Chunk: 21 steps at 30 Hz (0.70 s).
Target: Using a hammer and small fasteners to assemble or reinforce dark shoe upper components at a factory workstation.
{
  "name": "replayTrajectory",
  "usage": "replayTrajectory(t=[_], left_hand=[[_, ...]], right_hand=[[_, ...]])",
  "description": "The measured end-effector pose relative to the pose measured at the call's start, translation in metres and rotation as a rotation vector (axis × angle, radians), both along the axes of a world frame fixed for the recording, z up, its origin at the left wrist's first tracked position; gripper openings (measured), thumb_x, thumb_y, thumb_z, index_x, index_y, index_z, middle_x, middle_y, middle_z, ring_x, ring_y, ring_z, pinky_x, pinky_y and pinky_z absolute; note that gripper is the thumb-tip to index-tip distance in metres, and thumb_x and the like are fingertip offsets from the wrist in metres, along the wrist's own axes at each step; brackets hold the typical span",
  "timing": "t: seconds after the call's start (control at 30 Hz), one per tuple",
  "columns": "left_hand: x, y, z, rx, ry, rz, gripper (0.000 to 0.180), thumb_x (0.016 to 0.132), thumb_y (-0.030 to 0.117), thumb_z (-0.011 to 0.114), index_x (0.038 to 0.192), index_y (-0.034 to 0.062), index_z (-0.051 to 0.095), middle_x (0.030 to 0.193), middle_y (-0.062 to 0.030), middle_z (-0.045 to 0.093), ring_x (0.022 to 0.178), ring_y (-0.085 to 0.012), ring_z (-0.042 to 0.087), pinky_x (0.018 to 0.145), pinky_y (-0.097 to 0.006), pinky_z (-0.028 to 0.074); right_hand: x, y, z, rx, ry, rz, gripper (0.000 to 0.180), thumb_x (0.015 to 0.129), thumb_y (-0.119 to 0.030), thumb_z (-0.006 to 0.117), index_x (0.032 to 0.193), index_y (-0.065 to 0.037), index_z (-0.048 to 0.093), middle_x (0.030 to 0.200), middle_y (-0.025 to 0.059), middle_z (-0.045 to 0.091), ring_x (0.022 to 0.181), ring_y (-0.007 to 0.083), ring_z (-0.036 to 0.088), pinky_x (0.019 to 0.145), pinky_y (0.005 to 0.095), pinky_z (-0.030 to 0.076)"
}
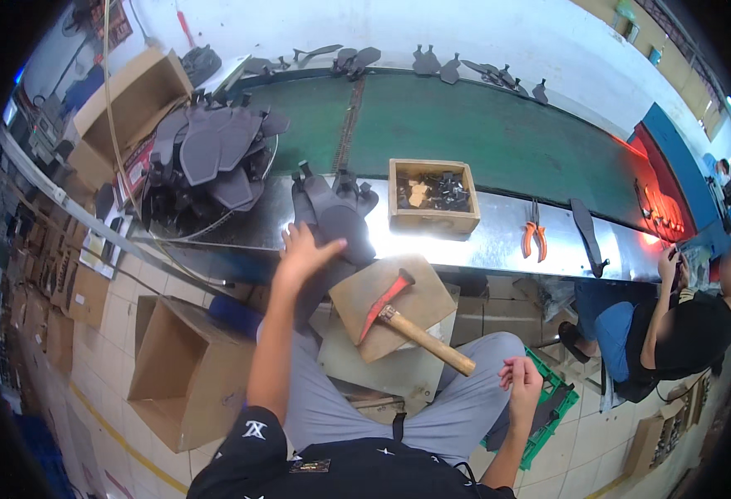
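Left hand (300, 254) splays at dark-grey, paddle-shaped pieces (342, 224), eleven o'clock; right hand (521, 378) half-open — a grey-trousered knee (498, 351) bump could topple the wooden-handled red hammer (413, 330).

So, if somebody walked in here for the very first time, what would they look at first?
Probably the hammer, with its red head and wooden handle, lying on the tan board near the middle. Next might be the bright red glow at the blue machine on the far right, or the big heap of dark grey pieces on the left.
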State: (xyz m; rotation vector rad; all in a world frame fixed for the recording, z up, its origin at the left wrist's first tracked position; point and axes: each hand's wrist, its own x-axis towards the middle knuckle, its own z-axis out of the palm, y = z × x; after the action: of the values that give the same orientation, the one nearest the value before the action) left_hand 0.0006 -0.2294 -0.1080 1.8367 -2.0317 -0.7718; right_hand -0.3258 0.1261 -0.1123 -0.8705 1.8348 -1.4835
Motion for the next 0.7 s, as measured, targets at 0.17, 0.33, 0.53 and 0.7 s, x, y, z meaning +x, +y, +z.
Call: replayTrajectory(t=[0.17,0.33,0.53,0.7], left_hand=[[-0.026,0.002,-0.009,-0.191,0.001,0.025,0.089,0.076,0.061,0.072,0.137,0.0003,0.048,0.156,-0.0357,0.015,0.146,-0.0508,0.008,0.113,-0.066,0.016],[-0.042,-0.004,0.005,-0.559,0.398,0.185,0.039,0.082,0.023,0.075,0.106,-0.006,0.068,0.127,-0.0292,0.06,0.126,-0.0372,0.055,0.107,-0.039,0.039],[-0.035,0.042,0.043,-0.419,0.874,0.246,0.024,0.088,0.008,0.069,0.107,-0.0061,0.066,0.095,-0.0104,0.07,0.085,-0.0126,0.064,0.077,-0.026,0.05],[-0.041,0.156,0.106,0.151,1.114,-0.124,0.026,0.086,0.006,0.074,0.108,-0.0006,0.063,0.103,-0.0023,0.065,0.092,-0.0084,0.061,0.079,-0.024,0.05]], right_hand=[[-0.013,0.001,-0.019,-0.032,-0.024,-0.108,0.03,0.105,-0.024,0.049,0.092,0.0,0.061,0.072,0.0041,0.06,0.056,0.0065,0.051,0.049,0.0203,0.038],[-0.014,-0.019,-0.022,-0.092,-0.037,-0.163,0.028,0.104,-0.023,0.05,0.092,0.0,0.061,0.073,0.0035,0.06,0.057,0.0058,0.05,0.051,0.02,0.038],[0.018,-0.097,0.062,-0.355,0.402,-0.007,0.024,0.095,-0.016,0.06,0.11,0.002,0.063,0.095,0.0116,0.068,0.087,0.0182,0.066,0.079,0.0309,0.052],[0.049,-0.169,0.137,-0.647,0.408,0.299,0.054,0.089,-0.021,0.068,0.136,-0.002,0.05,0.124,0.0171,0.063,0.116,0.0327,0.06,0.101,0.0382,0.044]])
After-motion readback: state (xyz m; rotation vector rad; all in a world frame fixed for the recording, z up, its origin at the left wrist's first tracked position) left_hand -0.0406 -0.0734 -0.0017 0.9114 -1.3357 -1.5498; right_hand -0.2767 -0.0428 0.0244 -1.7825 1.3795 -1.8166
